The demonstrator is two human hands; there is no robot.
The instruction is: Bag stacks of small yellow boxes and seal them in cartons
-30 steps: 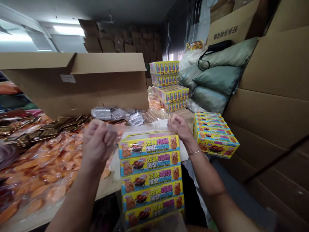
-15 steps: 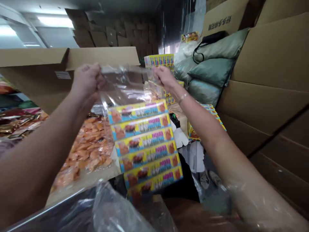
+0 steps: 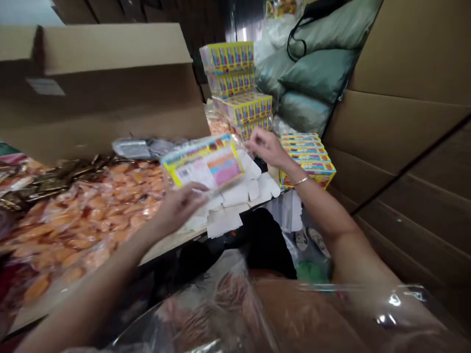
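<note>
A pack of small yellow-and-blue snack boxes [image 3: 224, 166] in a clear plastic bag lies tilted over the worktable, its broad printed side with a barcode towards me. My left hand [image 3: 184, 203] is at the pack's lower left edge, fingers loosely bent and apart, somewhat blurred. At the upper right corner, my right hand [image 3: 267, 146] has its fingers pinched together by the bag's clear plastic end [image 3: 238, 141]. Flattened white cardboard pieces [image 3: 235, 193] lie beneath and beside the pack. To the left spreads a heap of orange, clear-wrapped snack pieces [image 3: 121, 196].
Stacked wrapped box packs [image 3: 235, 83] stand behind my right hand. More boxes [image 3: 307, 157] sit to its right. A large open carton [image 3: 121, 103] is at the back left, with tall cartons [image 3: 401, 122] along the right. Clear plastic bags [image 3: 213, 309] lie close in front.
The bagged pack, earlier hanging upright from both hands, is now lower on the table with its broad side showing. Both hands came down, and my left let go of the bag's top.
</note>
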